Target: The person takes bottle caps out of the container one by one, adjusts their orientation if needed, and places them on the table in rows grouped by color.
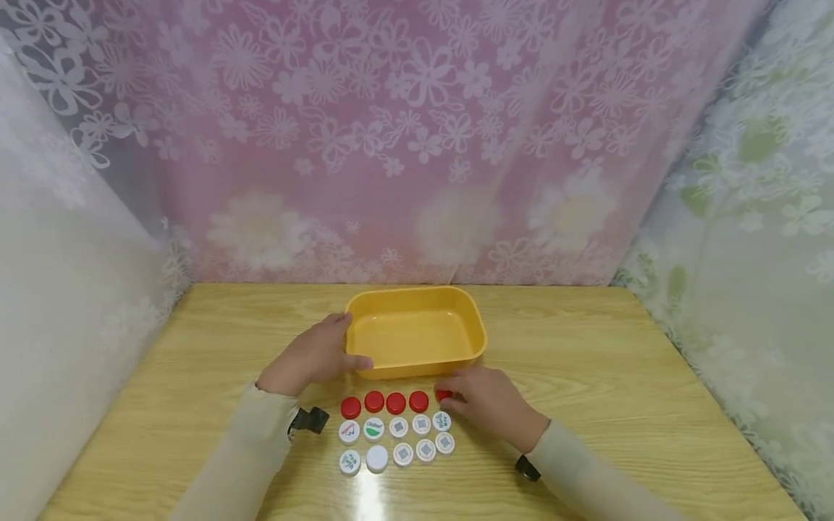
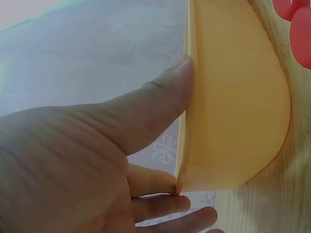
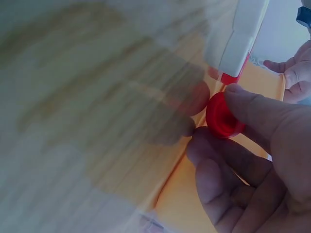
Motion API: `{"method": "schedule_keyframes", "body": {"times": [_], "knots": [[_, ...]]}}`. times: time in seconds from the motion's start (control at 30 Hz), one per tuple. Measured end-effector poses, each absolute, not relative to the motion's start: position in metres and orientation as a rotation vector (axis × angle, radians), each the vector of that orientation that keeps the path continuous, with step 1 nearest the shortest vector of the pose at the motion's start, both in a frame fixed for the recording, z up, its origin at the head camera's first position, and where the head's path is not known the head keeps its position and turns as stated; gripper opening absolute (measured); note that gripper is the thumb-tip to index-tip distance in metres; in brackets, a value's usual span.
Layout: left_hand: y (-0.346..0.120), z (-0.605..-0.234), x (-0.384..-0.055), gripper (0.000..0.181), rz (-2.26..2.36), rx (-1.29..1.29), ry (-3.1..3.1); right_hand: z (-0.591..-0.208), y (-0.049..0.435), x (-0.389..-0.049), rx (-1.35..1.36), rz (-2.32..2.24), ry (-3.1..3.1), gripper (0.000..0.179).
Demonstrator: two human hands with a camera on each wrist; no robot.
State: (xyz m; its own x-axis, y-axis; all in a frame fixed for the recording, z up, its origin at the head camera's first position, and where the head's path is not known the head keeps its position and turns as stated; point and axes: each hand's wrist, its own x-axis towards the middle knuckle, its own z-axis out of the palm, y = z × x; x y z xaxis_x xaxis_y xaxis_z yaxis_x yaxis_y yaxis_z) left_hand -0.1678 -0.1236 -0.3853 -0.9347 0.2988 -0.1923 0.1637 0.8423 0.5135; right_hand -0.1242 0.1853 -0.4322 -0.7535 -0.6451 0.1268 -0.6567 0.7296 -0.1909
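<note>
A yellow plastic basin (image 1: 417,370) stands on the table with its open side up. My left hand (image 1: 314,356) holds it by the left end, the thumb lying along the front rim and the other fingers spread at the back left; the left wrist view shows the thumb (image 2: 175,80) against the rim. Just in front of the basin's right corner, my right hand (image 1: 490,405) pinches a red bottle cap (image 3: 224,116) between thumb and fingers, its hollow side showing in the right wrist view. Several other red caps (image 1: 395,403) lie in a row left of that hand.
Two rows of white caps lie nearer to me, some with printed tops, such as the green-marked cap (image 1: 373,428) and the plain white cap (image 1: 376,459). The wooden table (image 1: 586,362) ends at a pink flowered curtain (image 1: 391,145) behind and pale cloth on both sides.
</note>
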Motion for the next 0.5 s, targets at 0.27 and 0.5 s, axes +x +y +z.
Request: {"method": "schedule_keyframes", "body": {"times": [0.27,0.5], "knots": [[-0.118,-0.384,-0.167,0.104,0.737,0.372,2.743,-0.426,0.188,-0.117,1.123,0.185,-2.87,0.018],[-0.118,-0.383,-0.168,0.104,0.717,0.377,2.756,-0.421,0.178,-0.112,1.1,0.111,-2.881,0.006]]}}
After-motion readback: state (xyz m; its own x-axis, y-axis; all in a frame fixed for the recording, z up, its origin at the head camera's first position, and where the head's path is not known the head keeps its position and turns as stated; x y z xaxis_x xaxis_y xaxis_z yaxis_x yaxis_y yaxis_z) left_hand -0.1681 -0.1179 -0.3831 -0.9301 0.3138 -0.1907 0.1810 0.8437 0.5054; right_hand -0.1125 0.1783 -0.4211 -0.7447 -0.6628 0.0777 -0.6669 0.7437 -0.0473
